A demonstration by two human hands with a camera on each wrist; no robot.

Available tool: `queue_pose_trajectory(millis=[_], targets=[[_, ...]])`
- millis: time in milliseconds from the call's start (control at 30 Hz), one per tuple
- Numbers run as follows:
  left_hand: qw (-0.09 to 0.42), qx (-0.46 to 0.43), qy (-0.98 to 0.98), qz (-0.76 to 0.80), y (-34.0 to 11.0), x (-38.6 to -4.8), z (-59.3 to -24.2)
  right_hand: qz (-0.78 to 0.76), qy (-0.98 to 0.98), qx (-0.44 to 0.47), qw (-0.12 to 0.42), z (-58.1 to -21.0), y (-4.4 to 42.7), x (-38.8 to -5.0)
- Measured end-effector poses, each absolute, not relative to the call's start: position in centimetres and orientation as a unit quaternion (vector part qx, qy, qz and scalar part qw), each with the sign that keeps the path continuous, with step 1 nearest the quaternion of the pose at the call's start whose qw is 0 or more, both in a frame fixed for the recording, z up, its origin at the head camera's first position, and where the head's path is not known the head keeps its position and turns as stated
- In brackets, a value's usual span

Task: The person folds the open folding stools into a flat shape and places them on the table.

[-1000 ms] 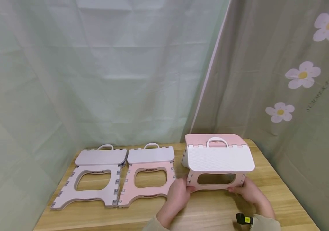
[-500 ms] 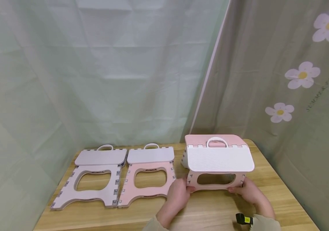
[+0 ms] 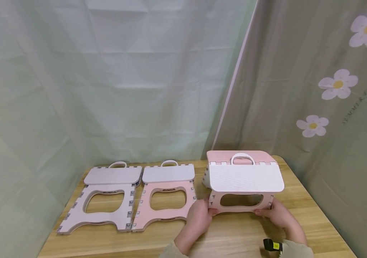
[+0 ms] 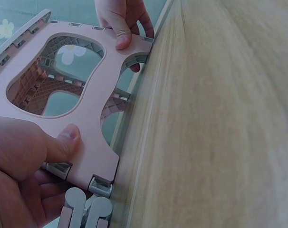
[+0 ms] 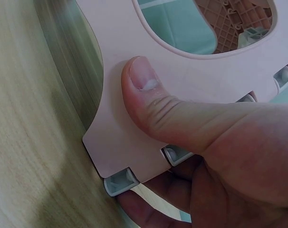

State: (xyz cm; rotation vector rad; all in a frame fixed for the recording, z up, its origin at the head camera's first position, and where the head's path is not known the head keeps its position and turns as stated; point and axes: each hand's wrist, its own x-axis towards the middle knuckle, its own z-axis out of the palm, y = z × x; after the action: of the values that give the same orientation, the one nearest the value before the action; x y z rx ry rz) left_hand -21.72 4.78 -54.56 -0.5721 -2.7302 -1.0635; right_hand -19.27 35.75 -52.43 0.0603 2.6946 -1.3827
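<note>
A pink and white folding stool (image 3: 246,177) stands unfolded at the right of the table, its white and pink top halves sloping from the middle and a white carrying handle (image 3: 243,156) sticking up. My left hand (image 3: 199,216) grips the left leg of its pink front panel, thumb (image 4: 63,144) on the face and fingers behind. At the other leg my right hand (image 3: 280,216) does the same, its thumb (image 5: 148,95) pressed on the pink plastic and fingers partly hidden behind. In the right wrist view the leg's foot touches the wooden table.
Two folded stools lie flat to the left: one pink with a white flap (image 3: 167,200), one all pale white (image 3: 106,202). The wooden table (image 3: 235,236) has its right edge close by. Curtains (image 3: 157,89) hang behind and at the sides, the right one printed with flowers.
</note>
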Motion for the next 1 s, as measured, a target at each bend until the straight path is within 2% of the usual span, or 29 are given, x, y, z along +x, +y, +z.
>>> queue_pose_trajectory(millis=[1000], targets=[[0.065, -0.193, -0.910, -0.362, 4.61, -21.87, -54.55, -0.449, 0.892, 0.027, 0.052, -52.68, 35.69, -19.36]])
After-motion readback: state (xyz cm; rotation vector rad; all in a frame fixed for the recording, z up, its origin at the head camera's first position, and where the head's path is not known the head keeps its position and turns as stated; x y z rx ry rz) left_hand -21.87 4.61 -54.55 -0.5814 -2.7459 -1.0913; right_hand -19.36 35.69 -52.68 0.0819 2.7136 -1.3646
